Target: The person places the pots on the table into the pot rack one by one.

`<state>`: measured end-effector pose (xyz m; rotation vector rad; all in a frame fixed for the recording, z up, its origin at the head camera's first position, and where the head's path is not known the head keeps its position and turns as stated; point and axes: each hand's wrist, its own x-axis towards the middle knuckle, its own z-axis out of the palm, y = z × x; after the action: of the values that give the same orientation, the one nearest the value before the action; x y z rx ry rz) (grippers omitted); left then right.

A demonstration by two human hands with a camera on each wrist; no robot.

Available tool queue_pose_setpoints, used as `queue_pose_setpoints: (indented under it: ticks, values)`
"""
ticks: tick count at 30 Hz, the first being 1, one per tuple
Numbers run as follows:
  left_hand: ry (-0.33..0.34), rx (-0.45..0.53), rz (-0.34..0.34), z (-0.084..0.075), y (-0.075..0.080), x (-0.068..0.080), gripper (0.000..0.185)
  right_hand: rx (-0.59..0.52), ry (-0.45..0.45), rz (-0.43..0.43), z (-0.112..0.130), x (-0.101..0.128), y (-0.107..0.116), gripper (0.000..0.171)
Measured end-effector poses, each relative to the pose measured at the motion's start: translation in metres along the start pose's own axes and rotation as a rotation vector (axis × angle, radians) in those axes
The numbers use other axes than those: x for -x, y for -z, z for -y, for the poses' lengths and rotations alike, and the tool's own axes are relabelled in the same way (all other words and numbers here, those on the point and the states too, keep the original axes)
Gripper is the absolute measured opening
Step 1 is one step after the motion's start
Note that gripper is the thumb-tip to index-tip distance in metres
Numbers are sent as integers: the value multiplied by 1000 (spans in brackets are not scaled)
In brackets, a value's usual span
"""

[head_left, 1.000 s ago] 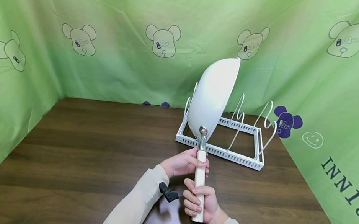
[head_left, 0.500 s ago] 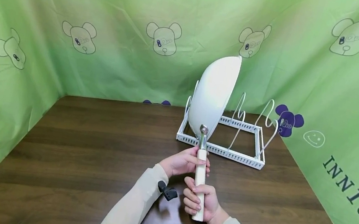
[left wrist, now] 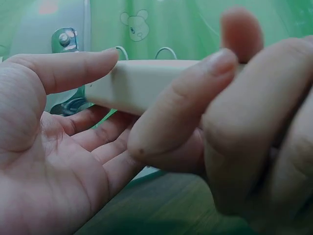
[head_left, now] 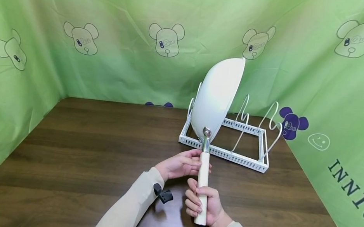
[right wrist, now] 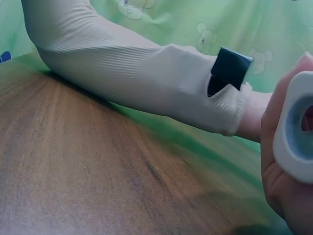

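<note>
A white pan (head_left: pixel 218 91) stands on its edge in the left end of a white wire rack (head_left: pixel 231 158), its pale handle (head_left: pixel 202 179) pointing toward me. My right hand (head_left: pixel 201 204) grips the handle's near end; in the right wrist view the handle's butt (right wrist: pixel 296 127) shows against that palm (right wrist: pixel 279 171). My left hand (head_left: pixel 181 164) lies open beside the handle's upper part, straight fingers touching it. In the left wrist view the open left palm (left wrist: pixel 63 147) sits under the handle (left wrist: pixel 142 85), with the right hand's fingers (left wrist: pixel 244 137) blurred close by.
The rack's remaining wire dividers (head_left: pixel 271 119) stand free to the right of the pan. A dark wooden table (head_left: pixel 92 147) spreads left and front. Green cloth with bear prints (head_left: pixel 166 40) walls in three sides. My left sleeve (right wrist: pixel 132 73) crosses the right wrist view.
My left hand has loosened from the handle and straightened its fingers, its wrist drifting a little left. The pan and right hand have stayed put.
</note>
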<state>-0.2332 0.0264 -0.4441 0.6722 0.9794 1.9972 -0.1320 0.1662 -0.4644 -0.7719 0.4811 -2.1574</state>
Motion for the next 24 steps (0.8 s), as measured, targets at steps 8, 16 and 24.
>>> queue_pose_setpoints:
  ticks: [8,16,24]
  values:
    - [22,-83,-10,-4,7,18,35,60,35,-84,3,6,0,19]
    - [51,-160,-64,-9,19,44,32,188,76,-194,13,15,0,32]
    - [73,-345,-134,-25,25,69,43,614,-60,-418,43,21,-4,38]
